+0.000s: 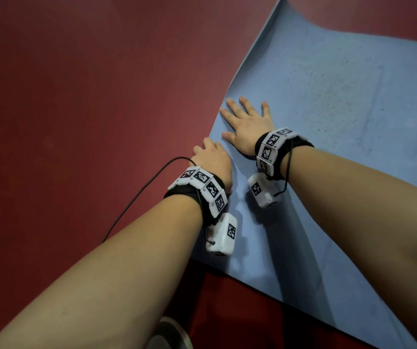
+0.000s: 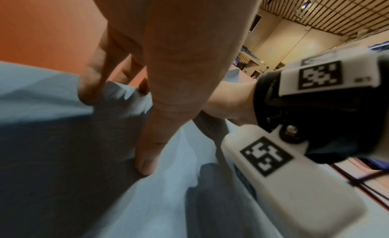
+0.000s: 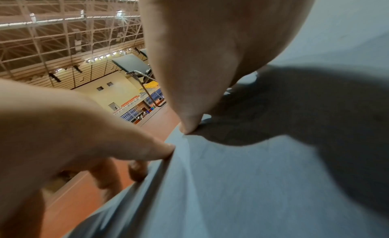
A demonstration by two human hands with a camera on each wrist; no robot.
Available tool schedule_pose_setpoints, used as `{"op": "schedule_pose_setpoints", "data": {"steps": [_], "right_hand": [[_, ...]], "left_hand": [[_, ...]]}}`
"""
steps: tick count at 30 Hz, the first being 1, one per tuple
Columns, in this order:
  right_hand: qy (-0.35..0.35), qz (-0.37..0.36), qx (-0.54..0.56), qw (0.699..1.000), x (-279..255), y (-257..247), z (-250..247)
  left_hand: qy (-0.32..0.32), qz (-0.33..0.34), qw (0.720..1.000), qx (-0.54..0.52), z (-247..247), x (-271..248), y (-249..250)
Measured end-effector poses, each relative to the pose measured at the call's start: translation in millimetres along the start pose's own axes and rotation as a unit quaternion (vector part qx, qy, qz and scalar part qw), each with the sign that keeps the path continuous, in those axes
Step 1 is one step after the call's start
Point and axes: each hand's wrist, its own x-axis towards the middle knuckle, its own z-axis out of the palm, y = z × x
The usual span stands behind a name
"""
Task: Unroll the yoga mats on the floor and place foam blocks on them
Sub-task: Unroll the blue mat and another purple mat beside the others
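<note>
Two hands at the left long edge of one blue yoga mat (image 1: 328, 102), which lies unrolled on the red floor (image 1: 64, 96).

Nearest: shoe toe (image 1: 169, 333) at the bottom of the head view, just off the mat's near short edge.

Left hand (image 1: 211, 159): at the mat's edge, fingers curled down over it, thumb on the top surface; the left wrist view shows fingertips (image 2: 88, 91) bent onto the rim.

Right hand (image 1: 249, 124): just beyond the left, close beside it, flat and spread, palm pressing the mat.

Far: the mat's far corner (image 1: 281, 1) curls upward.

Foam blocks: none in view.

Handling note, as judgement: flattening step. Keep the right palm as anchor, draw the edge outward and straight with the left, then work toward the lifted far end so no ripple remains.
</note>
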Motion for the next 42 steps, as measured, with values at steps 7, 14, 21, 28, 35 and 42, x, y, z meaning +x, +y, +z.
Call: {"op": "schedule_pose_setpoints", "data": {"steps": [7, 14, 21, 28, 35, 42], "right_hand": [[-0.010, -0.010, -0.016, 1.000, 32, 21, -20], [-0.012, 0.060, 0.016, 0.998, 55, 49, -44], [0.001, 0.047, 0.036, 0.998, 59, 56, -41], [0.024, 0.042, 0.043, 0.998, 60, 59, -34], [-0.059, 0.057, 0.031, 0.996, 53, 47, -57], [-0.085, 0.042, -0.012, 0.995, -1, 1, -29]], "left_hand": [[0.051, -0.003, 0.999, -0.006, 1, 6, 3], [0.004, 0.039, 0.999, -0.018, -2, 8, 2], [0.088, 0.044, 0.990, -0.106, -34, 33, 7], [0.041, 0.051, 0.991, -0.113, -36, 55, 23], [-0.005, 0.088, 0.986, -0.141, -25, 49, 1], [0.051, 0.053, 0.991, -0.116, 18, 4, -5]]}}
